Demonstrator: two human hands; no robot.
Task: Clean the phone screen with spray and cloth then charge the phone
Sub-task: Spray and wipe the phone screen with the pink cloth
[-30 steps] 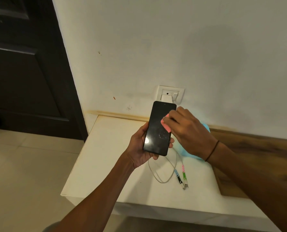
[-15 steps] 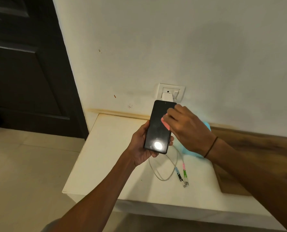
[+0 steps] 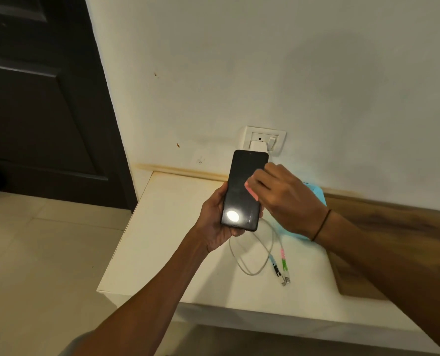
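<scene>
- Compared with the frame one second ago, the pink cloth [image 3: 251, 191] and the right hand [image 3: 285, 199] sit slightly higher along the right edge of the phone [image 3: 244, 190]; a bright round glare now lies on the lower screen where only a faint ring showed.
- Phone: black slab, screen dark and facing the camera, held nearly upright at the centre of the frame above the white table [image 3: 177, 253]; faint smears show near the lower right of the glass.
- Left hand [image 3: 215, 222]: grips the phone from the left and below, thumb along the left edge, fingers curled round the back.
- Right hand: fingers bent and pressed together, pinching the cloth against the screen's right side; a dark band circles the wrist.
- Charging cable [image 3: 249, 253]: white loop lying on the table below the phone, ending in blue and pink-green tipped plugs at centre right.
- White charger [image 3: 258, 145]: seated in the wall socket [image 3: 263, 140] just above the phone's top edge.
- Light blue object [image 3: 316, 194]: partly hidden behind the right hand; its identity cannot be told.
- Dark door [image 3: 41, 98]: fills the upper left.
</scene>
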